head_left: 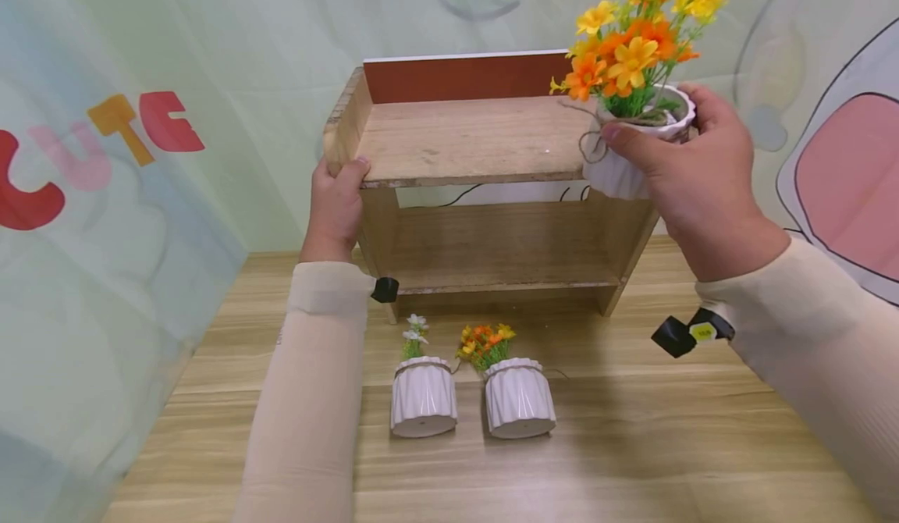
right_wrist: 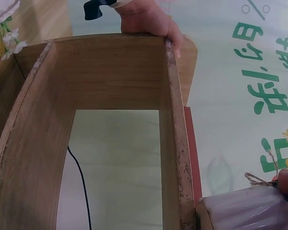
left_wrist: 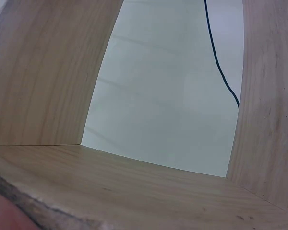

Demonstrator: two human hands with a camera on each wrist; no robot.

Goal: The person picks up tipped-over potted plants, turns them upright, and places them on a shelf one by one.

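My right hand (head_left: 712, 172) grips a white fluted flowerpot (head_left: 618, 170) by its rim, thumb in front and fingers behind. Orange and yellow flowers (head_left: 632, 55) rise from the pot, with a twine bow on its side. It overlaps the right end of a wooden shelf unit's top board (head_left: 463, 144); the right wrist view shows the pot (right_wrist: 247, 208) beside that board's edge. At the unit's left front corner, my left hand (head_left: 335, 207) holds the top board, its thumb on the front edge. Most of the left fingers are hidden behind the side panel.
Two more white pots lie tipped over on the wood-grain surface in front of the unit, one with white flowers (head_left: 424, 398), one with orange flowers (head_left: 518, 398). A dark cable (left_wrist: 216, 52) hangs behind the unit's open back. Printed cloth (head_left: 281, 23) covers the wall.
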